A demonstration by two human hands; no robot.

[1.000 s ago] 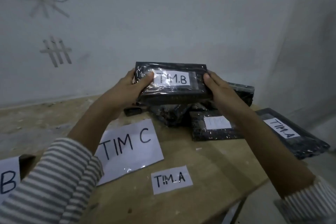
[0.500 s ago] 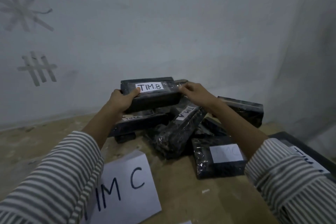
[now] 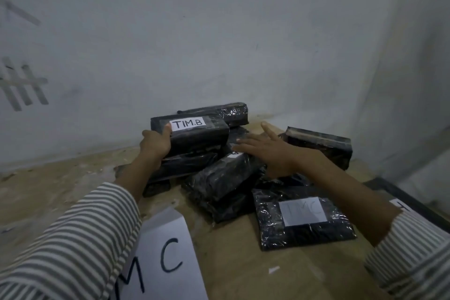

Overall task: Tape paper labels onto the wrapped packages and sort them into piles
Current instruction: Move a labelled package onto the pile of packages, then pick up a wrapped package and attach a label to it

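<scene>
A black wrapped package labelled TIM.B (image 3: 194, 134) lies on top of another black package (image 3: 187, 165) at the back of the wooden table (image 3: 233, 258). My left hand (image 3: 155, 143) grips its left end, thumb beside the label. My right hand (image 3: 267, 151) hovers with fingers spread over a tilted black package (image 3: 224, 178), holding nothing. A flat package with a faint TIM C label (image 3: 303, 212) lies at the front right.
More black packages lie against the wall (image 3: 229, 111) and at the right (image 3: 323, 146). A large sheet reading "M C" (image 3: 165, 260) lies at the near left. A dark flat package (image 3: 399, 198) with a white label sits at the right edge.
The TIM.B package went from in front of me down onto the back-left stack. My right hand has let go of it and opened; my left hand still holds it.
</scene>
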